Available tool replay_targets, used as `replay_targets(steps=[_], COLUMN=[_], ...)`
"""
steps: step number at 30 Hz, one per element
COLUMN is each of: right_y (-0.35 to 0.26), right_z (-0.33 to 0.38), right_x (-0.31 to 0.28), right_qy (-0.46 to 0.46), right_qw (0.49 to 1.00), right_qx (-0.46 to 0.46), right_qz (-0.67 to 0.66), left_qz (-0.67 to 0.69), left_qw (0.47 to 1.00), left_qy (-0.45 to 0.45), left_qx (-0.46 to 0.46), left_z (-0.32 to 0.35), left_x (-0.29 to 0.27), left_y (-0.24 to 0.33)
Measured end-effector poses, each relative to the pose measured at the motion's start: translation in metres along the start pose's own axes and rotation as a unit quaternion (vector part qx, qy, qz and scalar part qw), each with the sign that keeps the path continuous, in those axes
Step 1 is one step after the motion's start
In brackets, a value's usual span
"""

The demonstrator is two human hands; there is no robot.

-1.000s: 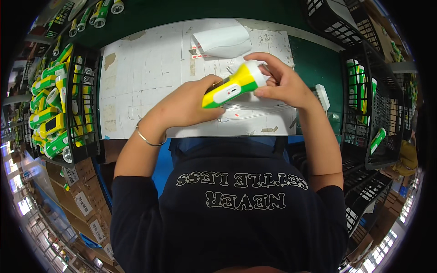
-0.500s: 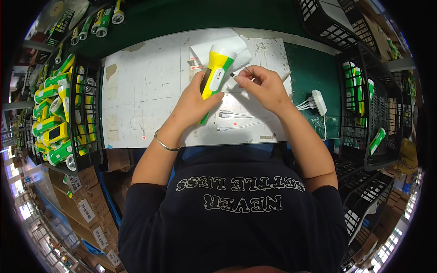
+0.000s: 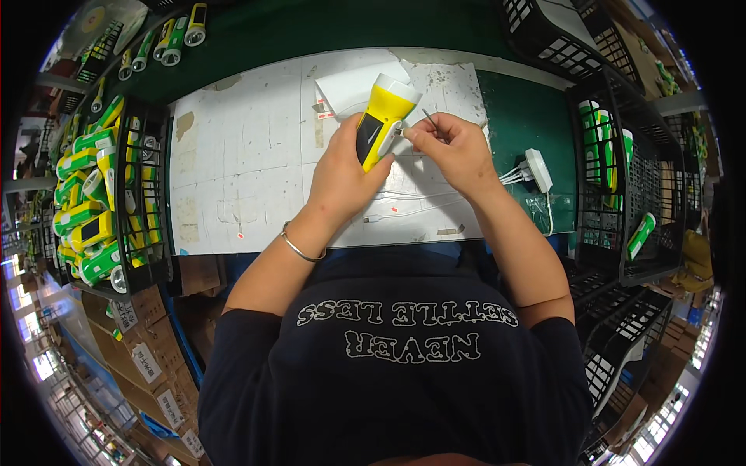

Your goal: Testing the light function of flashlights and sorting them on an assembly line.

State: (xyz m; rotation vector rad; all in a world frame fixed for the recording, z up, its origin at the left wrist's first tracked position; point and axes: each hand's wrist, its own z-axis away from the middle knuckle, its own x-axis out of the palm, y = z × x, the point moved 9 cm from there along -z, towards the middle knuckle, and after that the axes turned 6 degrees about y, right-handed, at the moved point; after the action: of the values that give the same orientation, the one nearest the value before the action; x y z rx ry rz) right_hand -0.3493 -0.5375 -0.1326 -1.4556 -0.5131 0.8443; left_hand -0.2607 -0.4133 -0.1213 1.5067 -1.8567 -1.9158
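Note:
My left hand (image 3: 346,167) is wrapped round a yellow and green flashlight (image 3: 390,97). Its white head points up and away from me, and a dark panel shows on its yellow side. Close to the flashlight's white switch strip, my right hand (image 3: 458,151) pinches a small dark plug (image 3: 401,132) between thumb and forefinger. The plug's tip is at the strip; whether it has entered is too small to tell. A thin dark cord or rod (image 3: 429,119) sticks up from between the right fingers. White cables (image 3: 412,211) lie on the worktop below my hands.
On the left stands a black crate (image 3: 159,260) full of flashlights. Right of the white board (image 3: 233,171), a white charger block (image 3: 538,171) sits with cables attached. Another black crate (image 3: 645,264) holds several flashlights. More flashlights (image 3: 177,35) stand at the far left.
My left hand has turned the flashlight, bringing the dark panel into view and the switch strip toward the right. The plug in my right hand has come up against the strip.

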Motion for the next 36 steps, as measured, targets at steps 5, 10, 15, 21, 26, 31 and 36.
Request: replay_targets(steps=[5,10,15,21,26,31,36], right_y=[0.007,0.012,0.011,0.016,0.003,-0.04,-0.103], right_z=[0.003,0.005,0.004,0.0,0.013,0.036,0.078], right_x=[0.002,0.002,0.003,0.004,0.001,0.014,-0.075], right_qy=[0.027,0.054,0.042,0.044,0.033,-0.017,0.105], right_qw=[0.999,0.997,0.996,0.993,0.998,0.991,0.931], right_qx=[0.016,0.026,0.024,0.049,0.008,-0.13,-0.3], right_qz=[-0.013,-0.054,-0.073,-0.093,0.057,-0.001,0.179], left_qz=[-0.013,-0.108,-0.105,-0.088,0.035,0.51,0.505], left_qw=[0.999,0.989,0.989,0.992,0.995,0.855,0.859], left_qy=[0.037,0.071,0.075,0.063,0.06,-0.055,-0.083], left_qx=[0.021,0.067,0.072,0.066,-0.071,-0.071,0.008], left_z=[0.001,0.003,0.003,0.004,-0.022,-0.017,-0.026], left_x=[-0.003,-0.006,-0.007,-0.001,-0.018,0.001,-0.017], left_y=[0.003,0.014,0.016,0.011,-0.015,0.024,0.048])
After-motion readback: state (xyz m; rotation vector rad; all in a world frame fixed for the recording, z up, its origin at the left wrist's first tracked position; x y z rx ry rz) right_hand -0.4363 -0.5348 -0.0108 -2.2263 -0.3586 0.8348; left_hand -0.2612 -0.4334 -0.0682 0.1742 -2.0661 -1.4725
